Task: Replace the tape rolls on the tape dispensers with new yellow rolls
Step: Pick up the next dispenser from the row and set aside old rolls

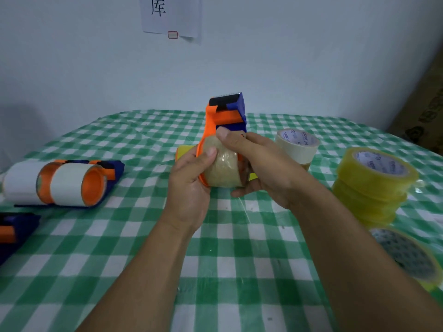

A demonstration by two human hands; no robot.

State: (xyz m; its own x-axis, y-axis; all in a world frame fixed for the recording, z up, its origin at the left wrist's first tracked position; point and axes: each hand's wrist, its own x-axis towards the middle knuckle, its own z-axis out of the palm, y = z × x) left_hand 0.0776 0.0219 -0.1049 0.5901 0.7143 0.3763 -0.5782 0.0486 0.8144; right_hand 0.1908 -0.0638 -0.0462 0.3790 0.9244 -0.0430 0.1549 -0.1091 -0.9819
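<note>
An orange and blue tape dispenser [224, 116] is held upright above the middle of the table, blade end up. A pale tape roll [224, 167] sits on its orange hub. My left hand [189, 185] grips the dispenser's orange side, thumb on the roll. From the right, my right hand [259, 164] curls round the same roll, thumb on top and fingers under it. A stack of new yellow rolls [374, 185] stands at the right. Another yellow roll [412, 257] lies flat nearer to me.
Two dispensers with white rolls [64, 180] lie at the left, and a further blue and orange dispenser [14, 233] sits at the left edge. A beige roll [297, 147] stands behind my right hand. The green checked tablecloth [215, 271] meets a wall; a cardboard box [422, 111] is far right.
</note>
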